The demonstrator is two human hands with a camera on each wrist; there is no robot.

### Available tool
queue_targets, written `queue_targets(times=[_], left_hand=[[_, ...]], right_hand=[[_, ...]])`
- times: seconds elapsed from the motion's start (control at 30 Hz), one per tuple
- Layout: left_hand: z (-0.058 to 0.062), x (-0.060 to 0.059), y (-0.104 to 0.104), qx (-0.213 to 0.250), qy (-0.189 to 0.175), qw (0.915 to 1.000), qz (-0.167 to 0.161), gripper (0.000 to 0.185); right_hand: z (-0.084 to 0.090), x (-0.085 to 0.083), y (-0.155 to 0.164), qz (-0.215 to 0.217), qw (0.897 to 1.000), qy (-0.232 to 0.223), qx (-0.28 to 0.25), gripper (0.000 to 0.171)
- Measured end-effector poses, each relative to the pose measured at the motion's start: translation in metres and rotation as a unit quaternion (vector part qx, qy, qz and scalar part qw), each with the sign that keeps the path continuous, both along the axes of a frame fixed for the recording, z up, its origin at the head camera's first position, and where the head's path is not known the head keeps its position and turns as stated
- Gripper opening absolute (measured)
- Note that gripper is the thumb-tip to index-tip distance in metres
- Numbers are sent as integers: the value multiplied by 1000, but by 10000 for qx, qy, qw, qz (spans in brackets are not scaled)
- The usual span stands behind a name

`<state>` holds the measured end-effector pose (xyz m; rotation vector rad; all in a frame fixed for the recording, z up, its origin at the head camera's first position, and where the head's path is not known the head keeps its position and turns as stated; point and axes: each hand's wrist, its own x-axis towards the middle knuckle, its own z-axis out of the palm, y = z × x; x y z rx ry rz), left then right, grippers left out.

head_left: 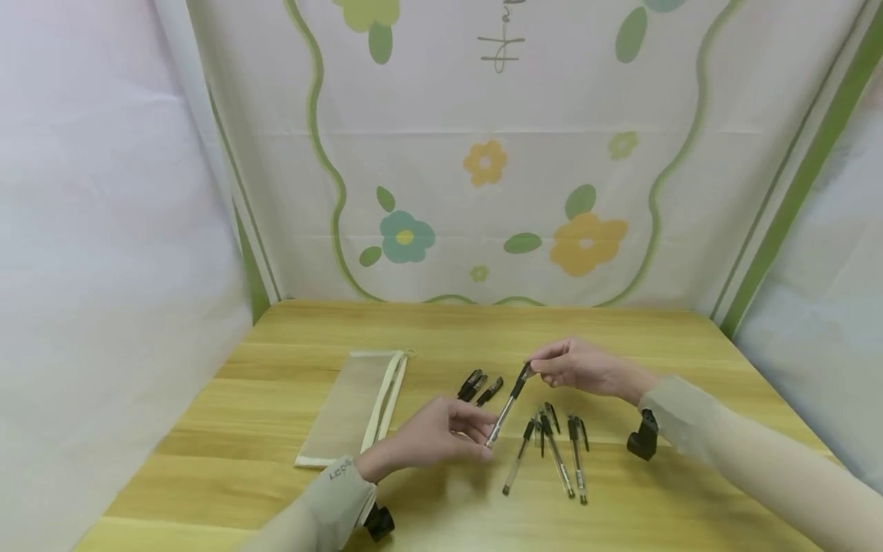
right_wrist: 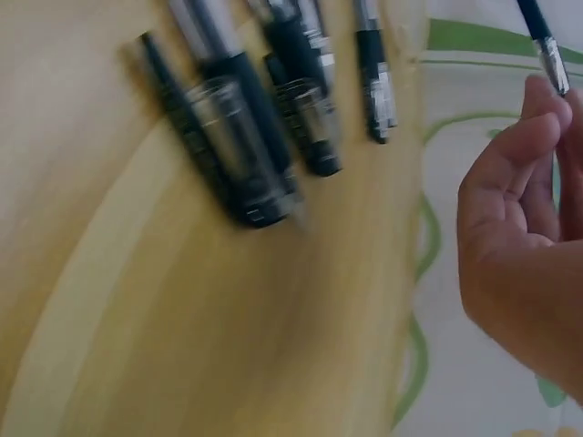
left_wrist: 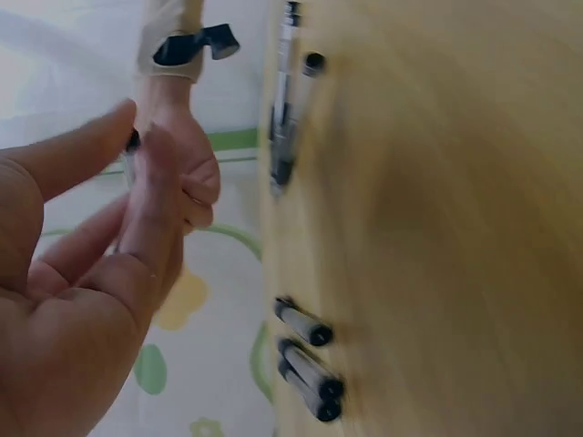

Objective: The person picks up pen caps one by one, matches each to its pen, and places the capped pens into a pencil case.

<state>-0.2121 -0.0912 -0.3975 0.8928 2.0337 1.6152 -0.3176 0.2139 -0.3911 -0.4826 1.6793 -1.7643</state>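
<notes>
A clear-barrelled pen with a black grip (head_left: 519, 383) slants in the air between both hands. My right hand (head_left: 576, 366) pinches its upper, cap end between thumb and fingers. At the lower end, my left hand (head_left: 444, 433) holds the barrel between thumb and fingertips. In the left wrist view, the dark end of the pen (left_wrist: 133, 140) shows at the left thumb. Below the right hand, several similar pens (head_left: 557, 456) lie on the table with loose black caps (head_left: 552, 416) beside their grip ends.
Behind the left hand lie three pens (head_left: 490, 391) with black caps, partly hidden by it. A beige mesh zip pouch (head_left: 345, 410) lies flat on the wooden table (head_left: 228, 429) at the left. A flower-printed cloth (head_left: 441, 176) stands along the back edge.
</notes>
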Motion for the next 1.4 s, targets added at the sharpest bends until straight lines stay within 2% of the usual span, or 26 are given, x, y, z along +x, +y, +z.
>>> queue_targets(times=[0.13, 0.2, 0.37, 0.47, 0.6, 0.8, 1.03, 1.2, 1.27, 1.4], left_hand=[[-5, -3, -5, -321, 164, 9993, 32, 39], [-8, -5, -5, -508, 157, 9983, 229, 33], [-13, -10, -3, -681, -271, 9946, 733, 18], [-16, -11, 0, -669, -519, 9936, 753, 18], [-21, -10, 5, -634, -795, 9913, 835, 18], [-25, -10, 5, -823, -1087, 9822, 1289, 12], [-19, -7, 5, -1104, -1044, 9768, 1509, 10], [-16, -3, 5, -1112, -1018, 9766, 1533, 9], [-14, -1, 5, -1170, -912, 9767, 1549, 9], [-10, 2, 5, -1258, -433, 9787, 1561, 12]], right_hand=[[-9, -7, -2, 94, 9993, 91, 360, 30], [-11, -11, -2, 10, 9974, 229, 678, 38], [-19, -22, -3, -135, 9891, 621, 1332, 41], [-28, -25, -6, -161, 9863, 675, 1498, 39], [-35, -27, -9, -249, 9876, 458, 1478, 39], [-38, -30, -13, -231, 9886, 378, 1440, 33], [-37, -28, -19, -334, 9773, 807, 1928, 23], [-35, -26, -19, -282, 9724, 1017, 2079, 25], [-32, -25, -17, -332, 9716, 1059, 2091, 27], [-19, -19, -9, -642, 9678, 1284, 2070, 38]])
